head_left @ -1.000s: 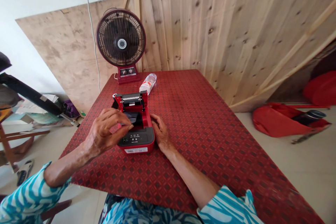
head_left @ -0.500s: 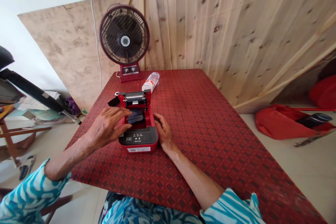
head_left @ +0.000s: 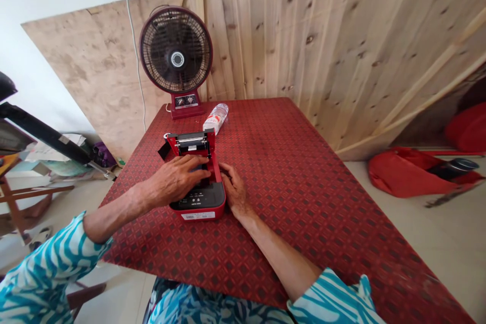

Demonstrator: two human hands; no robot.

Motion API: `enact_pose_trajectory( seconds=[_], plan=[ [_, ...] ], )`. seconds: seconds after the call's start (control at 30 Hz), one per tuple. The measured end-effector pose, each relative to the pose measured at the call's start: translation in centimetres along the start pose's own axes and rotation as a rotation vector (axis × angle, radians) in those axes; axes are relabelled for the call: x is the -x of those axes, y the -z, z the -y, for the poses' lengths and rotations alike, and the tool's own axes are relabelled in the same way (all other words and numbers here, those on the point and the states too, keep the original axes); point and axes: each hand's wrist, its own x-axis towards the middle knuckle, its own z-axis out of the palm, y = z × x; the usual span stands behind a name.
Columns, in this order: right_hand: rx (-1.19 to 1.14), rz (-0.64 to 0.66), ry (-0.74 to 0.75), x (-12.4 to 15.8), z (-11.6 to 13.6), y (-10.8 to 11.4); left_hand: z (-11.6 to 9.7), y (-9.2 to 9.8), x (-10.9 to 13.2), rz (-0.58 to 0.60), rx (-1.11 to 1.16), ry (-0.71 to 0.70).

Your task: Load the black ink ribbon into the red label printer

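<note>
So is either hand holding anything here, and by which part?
Nothing is lifted. The left hand reaches into the open red printer; the right hand rests against its right side.

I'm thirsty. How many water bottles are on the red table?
1. The water bottle lies on its side at the table's far end, between the fan and the open red printer.

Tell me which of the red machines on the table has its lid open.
The small printer under the left hand, lid tipped up at its back; the fan stands upright at the table's far edge.
</note>
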Motion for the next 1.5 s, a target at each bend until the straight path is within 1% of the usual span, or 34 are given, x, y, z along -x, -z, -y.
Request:
enact_pose_trajectory(
  seconds=[0.07, 0.13, 0.27, 0.37, 0.47, 0.53, 0.6, 0.67, 0.77, 0.8, 0.87, 0.93, 1.03, 1.1, 1.3, 1.4, 1.5],
  plan=[
    [-0.003, 0.003, -0.004, 0.0, 0.0, 0.0, 0.1, 0.2, -0.4, 0.044, -0.009, -0.029],
    [0.002, 0.008, -0.007, 0.0, 0.0, 0.0, 0.2, 0.4, -0.7, 0.073, -0.021, -0.01],
    [0.004, 0.01, -0.004, 0.0, -0.1, 0.0, 0.1, 1.2, -0.8, 0.099, -0.056, 0.077],
    [-0.016, 0.01, -0.013, 0.0, -0.3, 0.0, -0.2, 1.9, -0.6, 0.135, -0.146, 0.159],
    [-0.027, 0.002, -0.016, -0.1, -0.4, 0.0, 0.2, 2.0, -0.1, 0.17, -0.231, 0.21],
    [-0.029, 0.004, -0.012, -0.1, -0.4, 0.0, 0.8, 1.6, 0.6, 0.133, -0.261, 0.209],
    [-0.026, 0.009, -0.013, -0.2, -0.5, 0.1, 1.7, 1.1, 1.4, 0.04, -0.277, 0.203],
    [-0.025, 0.007, -0.018, -0.2, -0.6, 0.1, 2.3, 0.8, 2.0, -0.062, -0.271, 0.23],
    [-0.03, -0.002, -0.022, -0.1, -0.7, 0.1, 2.6, 0.9, 2.3, -0.2, -0.154, 0.299],
    [-0.033, -0.004, -0.023, -0.1, -0.7, 0.1, 2.4, 1.1, 2.2, -0.244, -0.103, 0.302],
    [-0.038, -0.001, -0.027, 0.0, -0.6, 0.1, 1.7, 1.4, 2.0, -0.313, -0.039, 0.265],
    [-0.038, 0.006, -0.034, 0.0, -0.5, 0.1, 0.7, 1.6, 1.7, -0.338, -0.046, 0.198],
    [-0.032, 0.01, -0.036, 0.0, -0.3, 0.1, -1.1, 1.7, 1.8, -0.355, -0.131, 0.099],
    [-0.03, 0.013, -0.035, 0.0, -0.3, 0.2, -2.2, 1.6, 2.2, -0.362, -0.181, 0.057],
    [-0.011, 0.02, -0.05, 0.0, -0.2, 0.2, -4.2, 1.0, 3.6, -0.353, -0.156, 0.006],
    [-0.005, 0.028, -0.048, 0.0, -0.2, 0.2, -4.9, 0.5, 4.0, -0.341, -0.146, -0.015],
    [-0.018, 0.036, -0.052, 0.0, -0.3, 0.2, -5.3, 0.1, 4.4, -0.341, -0.133, -0.006]
  ],
)
